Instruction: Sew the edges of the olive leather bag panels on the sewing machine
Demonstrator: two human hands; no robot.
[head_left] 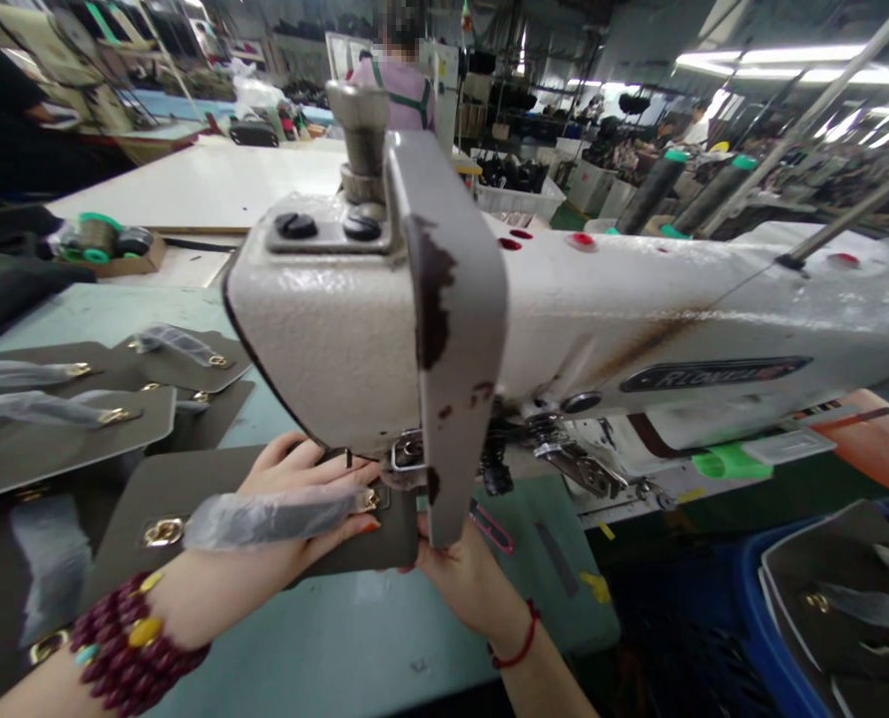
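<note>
My left hand grips a dark olive leather bag panel, pressing a plastic-wrapped strap onto it. A gold buckle sits on the panel's near end, and the panel's far end lies under the presser foot of a white sewing machine head. My right hand is below the machine's chipped face cover, with its fingertips at the panel's lower edge. The cover hides part of those fingers, so its grip is unclear.
Several similar panels with wrapped straps lie on the pale green table to the left. A blue bin holding more panels stands at lower right. Thread spools in a box sit behind, and a co-worker stands beyond the machine.
</note>
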